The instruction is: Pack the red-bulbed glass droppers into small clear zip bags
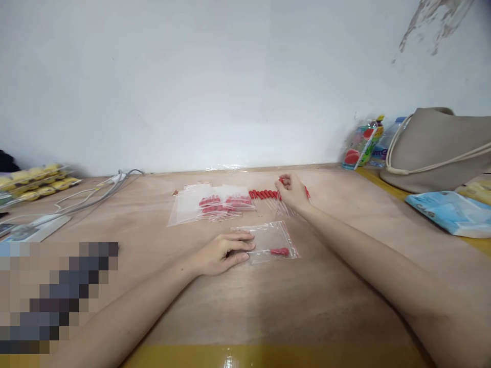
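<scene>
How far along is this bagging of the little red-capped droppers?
Done: a pile of filled bags lies at the back of the table. In hand: the left hand pins a clear zip bag with one red-capped piece inside, while the right hand picks from the row of loose droppers. Left: that row, roughly a dozen, not yet bagged.

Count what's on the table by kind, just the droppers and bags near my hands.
Loose red-bulb droppers in the row: about 8; some hidden behind right hand
Bag under left hand, one dropper inside: 1
Pile of filled bags: count unclear
Total: cannot tell
</scene>
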`<action>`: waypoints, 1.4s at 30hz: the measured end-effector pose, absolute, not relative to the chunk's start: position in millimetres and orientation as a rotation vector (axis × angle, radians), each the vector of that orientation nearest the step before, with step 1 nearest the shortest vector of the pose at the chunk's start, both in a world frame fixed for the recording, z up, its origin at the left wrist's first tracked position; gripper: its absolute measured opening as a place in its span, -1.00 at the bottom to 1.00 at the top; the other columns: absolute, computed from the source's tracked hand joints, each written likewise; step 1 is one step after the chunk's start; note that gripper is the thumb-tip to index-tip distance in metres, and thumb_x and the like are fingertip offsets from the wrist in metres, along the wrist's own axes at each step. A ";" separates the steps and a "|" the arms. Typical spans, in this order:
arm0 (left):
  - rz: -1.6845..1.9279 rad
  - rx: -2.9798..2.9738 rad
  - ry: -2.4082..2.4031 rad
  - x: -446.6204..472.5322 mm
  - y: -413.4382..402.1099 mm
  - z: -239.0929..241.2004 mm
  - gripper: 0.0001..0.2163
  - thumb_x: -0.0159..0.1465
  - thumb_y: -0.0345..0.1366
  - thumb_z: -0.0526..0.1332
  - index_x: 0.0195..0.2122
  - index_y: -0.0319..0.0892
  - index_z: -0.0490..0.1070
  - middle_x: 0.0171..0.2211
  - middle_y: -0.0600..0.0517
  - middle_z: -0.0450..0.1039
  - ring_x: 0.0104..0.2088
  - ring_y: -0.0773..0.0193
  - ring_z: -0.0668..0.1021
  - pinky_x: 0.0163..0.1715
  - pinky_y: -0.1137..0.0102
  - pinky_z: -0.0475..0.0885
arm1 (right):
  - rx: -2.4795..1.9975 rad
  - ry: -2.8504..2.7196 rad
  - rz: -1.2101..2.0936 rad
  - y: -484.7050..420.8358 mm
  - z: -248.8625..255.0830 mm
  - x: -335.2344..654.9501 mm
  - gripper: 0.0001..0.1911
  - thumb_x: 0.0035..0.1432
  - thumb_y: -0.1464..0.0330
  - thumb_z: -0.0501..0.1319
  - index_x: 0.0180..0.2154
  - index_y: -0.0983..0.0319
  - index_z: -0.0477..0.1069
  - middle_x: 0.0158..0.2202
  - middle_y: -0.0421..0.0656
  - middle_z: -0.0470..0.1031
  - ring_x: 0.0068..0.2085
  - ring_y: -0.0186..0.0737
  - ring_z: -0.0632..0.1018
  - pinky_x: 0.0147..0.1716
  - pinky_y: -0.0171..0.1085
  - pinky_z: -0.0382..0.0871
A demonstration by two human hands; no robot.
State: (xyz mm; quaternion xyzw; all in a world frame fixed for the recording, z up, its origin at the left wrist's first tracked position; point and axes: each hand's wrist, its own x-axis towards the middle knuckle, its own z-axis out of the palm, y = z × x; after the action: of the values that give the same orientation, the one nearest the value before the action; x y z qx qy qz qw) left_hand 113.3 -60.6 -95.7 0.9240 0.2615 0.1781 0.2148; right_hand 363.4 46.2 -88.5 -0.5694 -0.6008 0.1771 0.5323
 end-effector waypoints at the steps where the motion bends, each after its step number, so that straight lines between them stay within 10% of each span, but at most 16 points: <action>1: 0.495 2.566 0.715 113.2 -59.6 -96.1 -0.71 0.29 -0.26 0.10 0.02 -0.08 0.37 0.12 -0.07 0.28 0.11 0.21 0.35 0.11 0.20 0.25 | -1.281 -1.376 0.470 37.5 -89.0 373.7 -0.70 0.06 0.24 0.11 -0.18 0.26 0.25 -0.29 -0.14 0.42 -0.32 -0.32 0.47 -0.31 -0.31 0.35; 8: 0.472 2.573 0.746 113.9 -57.2 -95.9 -0.68 0.29 -0.23 0.11 0.06 -0.09 0.33 0.12 -0.04 0.28 0.12 0.19 0.34 0.11 0.21 0.25 | -1.121 -0.989 0.764 -17.7 -101.2 417.0 -0.60 -0.16 0.15 0.30 -0.33 0.20 0.22 -0.50 -0.31 0.34 -0.58 -0.47 0.36 -0.58 -0.41 0.29; 17: 0.506 2.598 0.780 113.1 -59.7 -94.6 -0.51 0.28 -0.20 0.11 0.22 -0.07 0.04 0.20 -0.05 0.14 0.17 0.12 0.25 0.14 0.18 0.20 | -1.088 -1.227 1.333 -52.2 -112.0 402.1 -0.58 -0.26 0.17 0.39 -0.39 0.22 0.28 -0.47 -0.22 0.51 -0.42 -0.34 0.52 -0.37 -0.32 0.39; 42: 0.460 2.593 0.783 112.4 -56.8 -99.3 -0.64 0.28 -0.19 0.10 0.11 -0.06 0.28 0.21 -0.07 0.12 0.19 0.12 0.23 0.14 0.18 0.18 | -1.080 -2.091 1.045 -26.8 -94.9 414.5 -0.66 0.02 0.17 0.19 -0.27 0.28 0.51 -0.31 -0.11 0.56 -0.32 -0.24 0.53 -0.32 -0.28 0.39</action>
State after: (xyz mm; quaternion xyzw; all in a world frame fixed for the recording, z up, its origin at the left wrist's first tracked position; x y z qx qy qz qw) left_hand 112.4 -56.8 -99.3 0.9255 0.2795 0.1643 0.1958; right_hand 414.5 -26.8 -94.9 -0.4028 -0.7796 0.3896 0.2797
